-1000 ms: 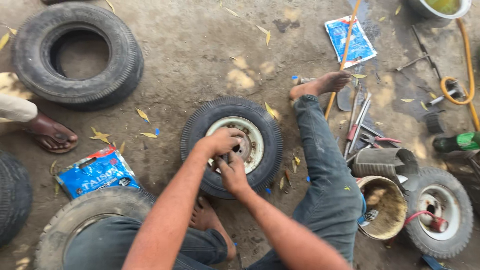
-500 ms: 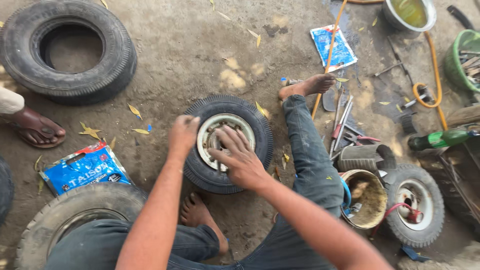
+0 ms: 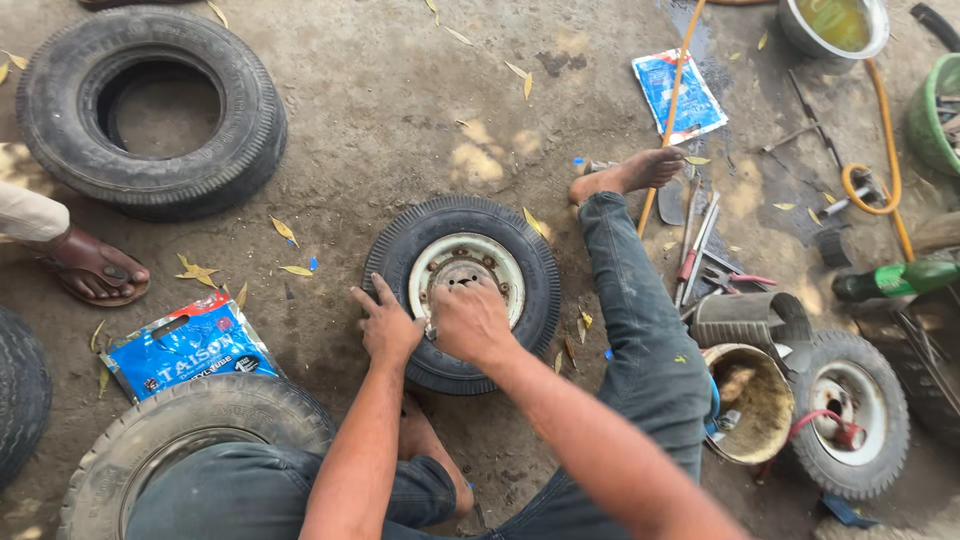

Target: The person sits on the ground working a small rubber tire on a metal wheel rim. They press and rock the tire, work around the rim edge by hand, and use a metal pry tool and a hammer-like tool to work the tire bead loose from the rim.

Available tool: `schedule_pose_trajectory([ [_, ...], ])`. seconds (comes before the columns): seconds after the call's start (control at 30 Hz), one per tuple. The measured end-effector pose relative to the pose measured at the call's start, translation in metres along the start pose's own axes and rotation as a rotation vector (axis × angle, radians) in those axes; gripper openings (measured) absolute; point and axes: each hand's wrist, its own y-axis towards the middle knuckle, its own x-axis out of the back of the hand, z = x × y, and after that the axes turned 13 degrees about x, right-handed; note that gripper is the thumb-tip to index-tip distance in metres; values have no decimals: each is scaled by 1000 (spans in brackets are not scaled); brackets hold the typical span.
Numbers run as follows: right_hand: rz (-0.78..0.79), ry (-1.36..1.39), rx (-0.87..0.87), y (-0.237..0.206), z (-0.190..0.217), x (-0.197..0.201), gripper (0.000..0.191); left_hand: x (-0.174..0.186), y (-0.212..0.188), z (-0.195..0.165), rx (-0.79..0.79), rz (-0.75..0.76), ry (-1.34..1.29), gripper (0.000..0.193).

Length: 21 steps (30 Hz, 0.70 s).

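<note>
A small black tyre on a pale metal rim [image 3: 462,290] lies flat on the dirt between my legs. My left hand [image 3: 387,325] rests spread on the tyre's near-left sidewall. My right hand [image 3: 470,322] presses on the rim's near edge beside it, fingers curled; whether it holds anything is hidden. My right leg in dusty jeans [image 3: 640,330] stretches out to the right of the wheel, bare foot [image 3: 628,172] beyond it.
A large tyre [image 3: 150,110] lies far left, another [image 3: 180,440] under my left knee. Another person's sandalled foot [image 3: 95,268] is at left. A blue packet [image 3: 185,345], hand tools [image 3: 700,250], a grimy tub [image 3: 750,400], a second small wheel [image 3: 850,410] and an orange hose [image 3: 880,190] lie around.
Both hands slid from the rim's far and middle parts to the near edge of the wheel, now side by side. The view shifted slightly.
</note>
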Motion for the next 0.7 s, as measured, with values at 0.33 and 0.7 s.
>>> schedule_pose_trajectory([
  [0.33,-13,1,522,-8,-35,24,45,14,-4,-2,-8,52,51,132],
  [0.7,-126,140,-39,-13,-5,1,42,11,-2,-6,0,43,4,126],
])
